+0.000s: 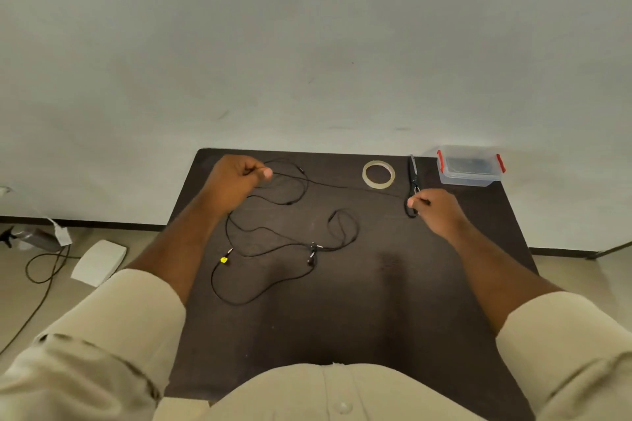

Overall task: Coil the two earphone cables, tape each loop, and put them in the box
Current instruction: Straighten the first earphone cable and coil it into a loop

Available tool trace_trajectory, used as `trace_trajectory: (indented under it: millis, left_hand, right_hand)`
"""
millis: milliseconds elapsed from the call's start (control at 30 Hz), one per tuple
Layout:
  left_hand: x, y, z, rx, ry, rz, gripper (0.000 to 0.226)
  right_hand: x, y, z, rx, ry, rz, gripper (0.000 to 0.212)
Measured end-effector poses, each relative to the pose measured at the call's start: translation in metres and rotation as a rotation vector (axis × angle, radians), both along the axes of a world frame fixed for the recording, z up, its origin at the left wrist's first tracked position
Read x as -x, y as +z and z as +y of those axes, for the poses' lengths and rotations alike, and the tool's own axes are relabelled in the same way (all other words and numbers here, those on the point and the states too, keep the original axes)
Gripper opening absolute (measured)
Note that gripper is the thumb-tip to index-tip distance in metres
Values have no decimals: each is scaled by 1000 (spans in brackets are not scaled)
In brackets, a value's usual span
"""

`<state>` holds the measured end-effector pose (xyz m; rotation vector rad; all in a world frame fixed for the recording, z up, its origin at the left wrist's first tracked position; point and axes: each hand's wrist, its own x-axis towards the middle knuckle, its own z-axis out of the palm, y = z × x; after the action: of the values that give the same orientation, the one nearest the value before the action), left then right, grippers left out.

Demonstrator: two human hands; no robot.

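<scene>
Two black earphone cables lie tangled on the dark table [393,301]. One cable [342,185] is stretched taut between my hands: my left hand [236,181] pinches it at the back left, and my right hand [436,212] pinches its other end at the right. The second cable [266,270] sprawls loose in the middle, with a yellow-tagged plug [224,259] and earbuds [312,255]. A roll of clear tape [378,174] lies flat at the back. The clear box [470,166] with red clips stands at the back right corner.
Black scissors [413,181] lie between the tape and the box, just beyond my right hand. On the floor at left are a white pad [99,261], a dark bottle [37,237] and a trailing cord [41,277]. A wall stands right behind the table.
</scene>
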<state>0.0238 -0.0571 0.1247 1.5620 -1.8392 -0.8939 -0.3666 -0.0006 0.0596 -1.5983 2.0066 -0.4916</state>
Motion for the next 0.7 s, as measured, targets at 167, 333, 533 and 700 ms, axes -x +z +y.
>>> trace_trajectory:
  millis: [167,333,533,700]
  left_hand:
    - [30,3,3,4,-93,-31,14]
    - [61,3,3,-14,-219,-75,16]
    - [74,7,-1,-68,-254,-35,21]
    - [48,20,-5,-124,-307,4,21]
  right_hand:
    - [-23,4,8,-31,-55,-18,50]
    - [-102,52,-9,96,250,-565,51]
    - [-139,60,-17,82,235,-737,6]
    - [-117,60,-18,129,108,-686,7]
